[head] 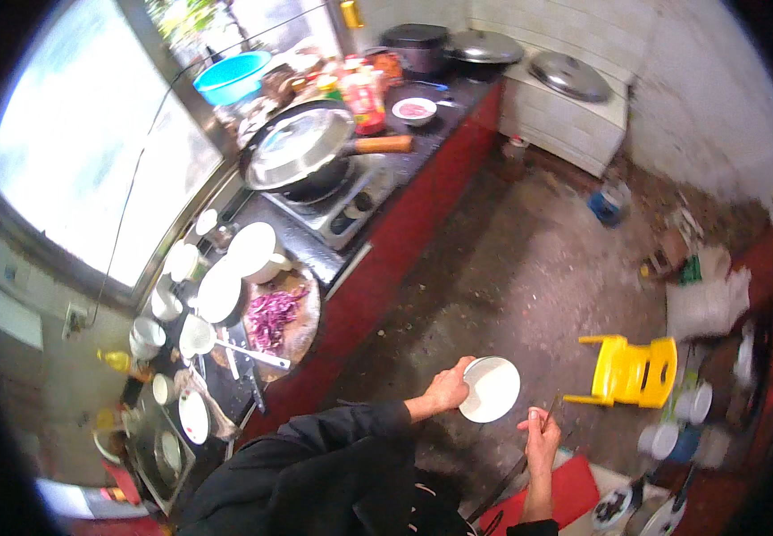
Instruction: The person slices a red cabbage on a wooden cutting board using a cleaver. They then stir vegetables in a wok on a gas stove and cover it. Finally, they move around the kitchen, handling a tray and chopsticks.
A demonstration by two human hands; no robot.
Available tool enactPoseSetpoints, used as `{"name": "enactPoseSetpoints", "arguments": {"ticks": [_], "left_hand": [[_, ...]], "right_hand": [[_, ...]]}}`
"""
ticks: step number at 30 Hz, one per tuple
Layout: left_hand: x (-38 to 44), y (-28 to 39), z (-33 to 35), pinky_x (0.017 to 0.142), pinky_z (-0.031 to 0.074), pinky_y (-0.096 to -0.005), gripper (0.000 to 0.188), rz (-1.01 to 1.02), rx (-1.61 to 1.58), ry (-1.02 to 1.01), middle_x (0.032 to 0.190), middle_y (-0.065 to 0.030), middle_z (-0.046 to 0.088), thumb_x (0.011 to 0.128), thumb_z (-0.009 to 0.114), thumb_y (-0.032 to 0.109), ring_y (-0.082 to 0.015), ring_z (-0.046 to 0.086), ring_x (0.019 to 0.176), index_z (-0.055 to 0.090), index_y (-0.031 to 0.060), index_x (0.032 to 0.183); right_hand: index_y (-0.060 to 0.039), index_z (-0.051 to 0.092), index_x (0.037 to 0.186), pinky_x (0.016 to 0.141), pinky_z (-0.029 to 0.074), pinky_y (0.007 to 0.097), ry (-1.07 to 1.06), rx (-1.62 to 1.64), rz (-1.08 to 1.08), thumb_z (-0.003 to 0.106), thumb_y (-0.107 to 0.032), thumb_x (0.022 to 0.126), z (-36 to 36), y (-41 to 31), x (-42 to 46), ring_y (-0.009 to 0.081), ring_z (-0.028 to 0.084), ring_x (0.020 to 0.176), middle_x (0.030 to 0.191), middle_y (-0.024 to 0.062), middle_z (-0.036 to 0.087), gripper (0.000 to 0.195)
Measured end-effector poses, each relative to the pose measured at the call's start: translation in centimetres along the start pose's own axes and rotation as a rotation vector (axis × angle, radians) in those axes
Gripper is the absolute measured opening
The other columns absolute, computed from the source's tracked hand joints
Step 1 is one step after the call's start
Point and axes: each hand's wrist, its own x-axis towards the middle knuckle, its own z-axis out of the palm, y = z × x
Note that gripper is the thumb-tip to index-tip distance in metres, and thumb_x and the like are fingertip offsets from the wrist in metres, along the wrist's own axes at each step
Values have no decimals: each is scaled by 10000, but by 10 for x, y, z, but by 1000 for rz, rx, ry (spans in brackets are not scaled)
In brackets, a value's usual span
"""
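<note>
My left hand (450, 388) grips the rim of a white bowl (493, 392), held out over the floor in front of me. The bowl's inside looks pale, and I cannot tell whether anything is in it. To the right of the bowl and apart from it, my right hand (542, 442) pinches a thin dark stick (550, 412), perhaps a chopstick. Below that hand lies a red board or lid (577, 486). On the counter to my left, shredded purple cabbage (272, 318) rests on a round wooden chopping board (302, 328).
A lidded wok (302, 147) stands on the gas stove (349, 214), its wooden handle jutting toward the counter's edge. White bowls (219, 291), a ladle (252, 352) and a knife (255, 388) crowd the counter. A yellow plastic chair (634, 372) occupies the floor at right.
</note>
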Motion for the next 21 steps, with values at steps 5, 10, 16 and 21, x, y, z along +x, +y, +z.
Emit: {"name": "enactPoseSetpoints", "arguments": {"ticks": [5, 10, 16, 21], "left_hand": [[3, 14, -78, 489, 549, -394, 577, -101, -225, 87, 993, -211, 690, 847, 431, -1, -298, 698, 657, 398, 128, 1409], [48, -27, -100, 570, 560, -443, 601, 1, -123, 403, 977, -235, 681, 837, 484, 1, -319, 708, 748, 401, 130, 1417], [59, -25, -156, 680, 558, -525, 544, -121, 505, 672, 997, -276, 625, 826, 587, 62, -443, 680, 838, 412, 115, 1338], [125, 25, -158, 712, 569, -524, 444, -165, -286, 576, 1059, -262, 630, 817, 549, 55, -443, 665, 903, 443, 50, 1249]], "right_hand": [[-42, 615, 945, 362, 273, 216, -149, 45, -113, 542, -357, 1001, 52, -30, 82, 31, 378, 423, 673, 27, 571, 327], [-62, 565, 835, 406, 363, 248, -192, 206, 49, 413, -465, 1033, 66, -85, 121, 120, 520, 486, 668, 34, 523, 473], [-88, 548, 876, 374, 353, 260, -88, -17, -104, 381, -437, 1045, 39, -96, 180, 107, 484, 447, 580, 2, 455, 423], [-80, 537, 983, 419, 501, 268, -103, 239, -43, 541, -270, 1013, -8, -92, 237, 129, 580, 518, 798, 33, 553, 192]]}}
